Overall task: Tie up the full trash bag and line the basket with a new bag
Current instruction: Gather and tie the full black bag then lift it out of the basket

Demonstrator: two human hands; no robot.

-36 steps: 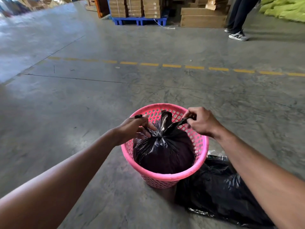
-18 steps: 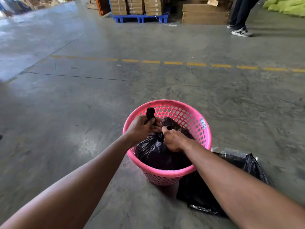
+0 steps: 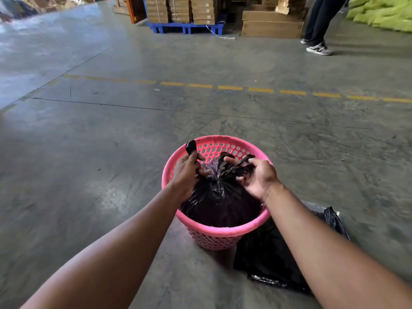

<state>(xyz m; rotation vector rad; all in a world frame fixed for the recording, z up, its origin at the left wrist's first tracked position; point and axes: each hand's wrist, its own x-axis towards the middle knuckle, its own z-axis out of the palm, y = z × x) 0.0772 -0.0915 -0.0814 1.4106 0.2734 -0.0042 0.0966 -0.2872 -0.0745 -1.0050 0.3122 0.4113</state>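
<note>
A pink perforated basket [image 3: 219, 233] stands on the concrete floor with a full black trash bag [image 3: 220, 201] inside it. The bag's top is gathered into a twisted neck near the middle. My left hand [image 3: 186, 172] grips one black tail of the bag, whose end sticks up above my fist. My right hand [image 3: 256, 177] grips the other twisted tail on the right side of the neck. A flat, empty black bag [image 3: 274, 262] lies on the floor right of the basket, partly hidden by my right forearm.
A dashed yellow line [image 3: 229, 87] crosses the floor beyond the basket. Stacked cardboard boxes on a blue pallet [image 3: 185, 27] stand at the back. A person's legs and sneakers [image 3: 317, 49] are at the back right, beside yellow-green sacks [image 3: 383, 16].
My hands came together over the bag's neck, then my right hand moved back out to the right with a twisted tail. The left hand stayed on its tail.
</note>
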